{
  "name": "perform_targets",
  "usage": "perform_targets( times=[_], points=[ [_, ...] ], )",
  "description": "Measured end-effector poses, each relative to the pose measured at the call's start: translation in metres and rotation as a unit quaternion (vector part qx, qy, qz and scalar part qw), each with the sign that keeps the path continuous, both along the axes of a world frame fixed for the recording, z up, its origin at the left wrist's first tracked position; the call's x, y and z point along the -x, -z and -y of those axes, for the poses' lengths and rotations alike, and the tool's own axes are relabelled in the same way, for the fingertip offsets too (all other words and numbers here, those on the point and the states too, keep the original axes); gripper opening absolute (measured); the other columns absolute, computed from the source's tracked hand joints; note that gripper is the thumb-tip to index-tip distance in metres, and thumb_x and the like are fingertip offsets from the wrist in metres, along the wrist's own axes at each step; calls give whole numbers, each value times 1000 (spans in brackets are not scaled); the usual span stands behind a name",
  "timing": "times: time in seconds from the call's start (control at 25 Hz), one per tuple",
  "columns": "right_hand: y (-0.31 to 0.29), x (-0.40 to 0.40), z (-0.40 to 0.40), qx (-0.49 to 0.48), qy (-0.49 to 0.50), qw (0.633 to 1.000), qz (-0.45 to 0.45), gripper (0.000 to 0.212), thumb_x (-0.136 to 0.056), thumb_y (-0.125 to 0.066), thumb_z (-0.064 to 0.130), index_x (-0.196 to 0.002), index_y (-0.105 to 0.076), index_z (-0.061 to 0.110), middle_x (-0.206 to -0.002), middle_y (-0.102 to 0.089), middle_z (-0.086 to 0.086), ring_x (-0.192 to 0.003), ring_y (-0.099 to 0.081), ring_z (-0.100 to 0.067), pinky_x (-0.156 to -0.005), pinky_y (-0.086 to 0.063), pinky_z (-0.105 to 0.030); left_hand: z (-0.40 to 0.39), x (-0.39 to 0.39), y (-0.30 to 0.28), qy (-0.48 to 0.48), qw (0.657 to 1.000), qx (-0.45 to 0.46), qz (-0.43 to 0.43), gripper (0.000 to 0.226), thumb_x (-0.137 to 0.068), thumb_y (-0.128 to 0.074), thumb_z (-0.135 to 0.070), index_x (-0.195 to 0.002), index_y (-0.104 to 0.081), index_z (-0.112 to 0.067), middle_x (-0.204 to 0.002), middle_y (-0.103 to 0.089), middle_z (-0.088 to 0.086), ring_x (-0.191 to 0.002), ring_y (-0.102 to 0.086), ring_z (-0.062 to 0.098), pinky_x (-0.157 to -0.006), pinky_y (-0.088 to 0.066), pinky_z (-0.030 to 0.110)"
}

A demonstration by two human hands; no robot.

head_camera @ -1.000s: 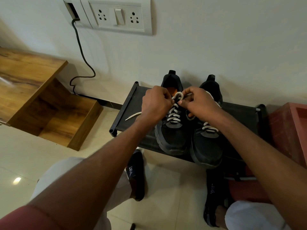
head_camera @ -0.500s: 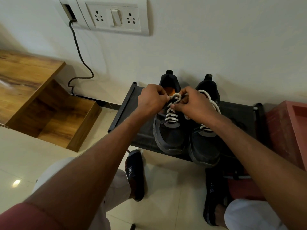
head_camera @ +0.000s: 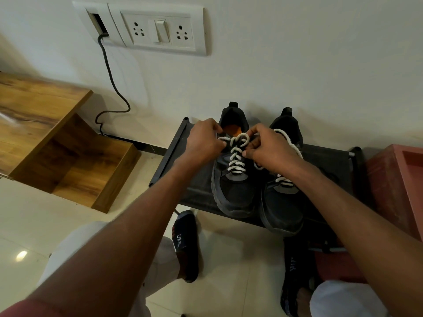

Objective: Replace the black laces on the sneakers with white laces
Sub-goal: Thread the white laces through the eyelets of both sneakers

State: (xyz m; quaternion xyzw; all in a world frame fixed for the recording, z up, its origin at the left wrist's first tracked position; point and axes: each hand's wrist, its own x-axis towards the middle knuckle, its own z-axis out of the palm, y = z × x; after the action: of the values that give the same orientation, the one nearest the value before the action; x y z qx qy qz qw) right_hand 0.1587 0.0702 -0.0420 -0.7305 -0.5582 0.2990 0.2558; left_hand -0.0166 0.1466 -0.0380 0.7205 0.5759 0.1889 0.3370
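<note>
Two black sneakers stand side by side on a low black rack (head_camera: 329,161) against the wall, toes toward me. The left sneaker (head_camera: 235,191) carries a white lace (head_camera: 235,156) crossed up its eyelets. My left hand (head_camera: 203,140) pinches one lace end at the top of that shoe. My right hand (head_camera: 270,147) pinches the other end, and a white loop (head_camera: 288,140) trails over its back. The right sneaker (head_camera: 283,202) shows white lace low on its tongue; its upper part is hidden by my right wrist.
A wooden shelf unit (head_camera: 57,145) stands to the left on the tiled floor. A black cable (head_camera: 112,83) hangs from a wall socket plate (head_camera: 160,30). A red block (head_camera: 398,184) sits right of the rack. My feet in dark slippers (head_camera: 187,243) rest below.
The loose lace end on the rack's left has been pulled in toward my left hand. A loop now trails over my right hand. Both hands stay at the left sneaker's top.
</note>
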Motion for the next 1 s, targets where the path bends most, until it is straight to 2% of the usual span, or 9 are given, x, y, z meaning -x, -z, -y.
perform_targets(
  times=[0.08, 0.16, 0.24, 0.32, 0.44, 0.6, 0.84, 0.92, 1.0],
  points=[
    [0, -1, -1, -6, -10, 1000, 8, 49, -89, -80, 20, -129, -54, 26, -101, -67, 3, -95, -68, -18, -77, -56, -33, -4, 3, 0, 20, 998, -13, -54, 32, -85, -82, -18, -114, -67, -15, -107, -61, -3, -95, -59, 16, -78, -48, 33],
    [1, 3, 0, -23, -34, 999, 35, 72, -83, -87, 36, -143, -47, 28, -128, -55, 4, -109, -59, -13, -88, -50, -30, -1, 0, 2, 40, 997, -15, -70, 17, -88, -80, -21, -100, -70, -14, -97, -66, -1, -91, -63, 19, -72, -48, 31],
    [4, 7, 2, -43, -77, 994, 60, 94, -76, -90, 48, -153, -38, 35, -148, -39, 3, -122, -50, -13, -97, -48, -33, -2, -5, 3, 48, 997, -18, -65, 8, -91, -75, -19, -89, -69, -13, -88, -67, 0, -87, -65, 20, -65, -45, 30],
    [9, 9, 4, -56, -108, 988, 94, 100, -72, -91, 52, -154, -36, 38, -155, -33, 7, -129, -51, -16, -100, -53, -40, -5, -4, -2, 25, 999, 0, -24, 9, -93, -72, -17, -89, -67, -10, -85, -67, 1, -82, -64, 17, -64, -48, 29],
    [11, 8, 3, -55, -91, 990, 96, 96, -66, -93, 54, -145, -45, 31, -149, -37, 13, -121, -53, -11, -99, -54, -42, -13, 3, -16, -17, 998, 34, 57, 11, -95, -68, -11, -87, -63, -6, -77, -73, 3, -78, -71, 17, -73, -60, 38],
    [8, 7, 1, -45, -85, 992, 86, 96, -63, -95, 53, -141, -48, 26, -146, -40, 10, -120, -52, -11, -103, -52, -40, -24, 10, -50, -25, 991, 29, 124, 11, -98, -57, -3, -87, -58, -5, -73, -73, 8, -67, -75, 21, -80, -63, 49],
    [0, 12, 4, -20, -60, 995, 74, 101, -66, -97, 46, -148, -42, 21, -150, -37, 2, -129, -50, -18, -109, -48, -39, -16, 15, -79, 19, 997, -9, 72, 19, -97, -70, -22, -94, -66, -3, -74, -71, 6, -56, -64, 16, -59, -55, 30],
    [-3, 12, 5, 6, -20, 1000, 23, 98, -74, -94, 40, -151, -37, 20, -144, -41, 0, -128, -49, -18, -106, -45, -35, -17, 16, -87, 21, 994, 12, 109, 18, -95, -71, -23, -100, -67, -6, -72, -68, 4, -58, -59, 17, -61, -55, 32],
    [-10, 10, 4, 46, 24, 998, -41, 79, -83, -88, 35, -147, -43, 19, -128, -57, 2, -116, -58, -17, -99, -49, -35, -19, 21, -98, 20, 981, 42, 191, 19, -96, -70, -21, -104, -68, -4, -73, -66, 6, -60, -57, 18, -63, -56, 33]
  ],
)
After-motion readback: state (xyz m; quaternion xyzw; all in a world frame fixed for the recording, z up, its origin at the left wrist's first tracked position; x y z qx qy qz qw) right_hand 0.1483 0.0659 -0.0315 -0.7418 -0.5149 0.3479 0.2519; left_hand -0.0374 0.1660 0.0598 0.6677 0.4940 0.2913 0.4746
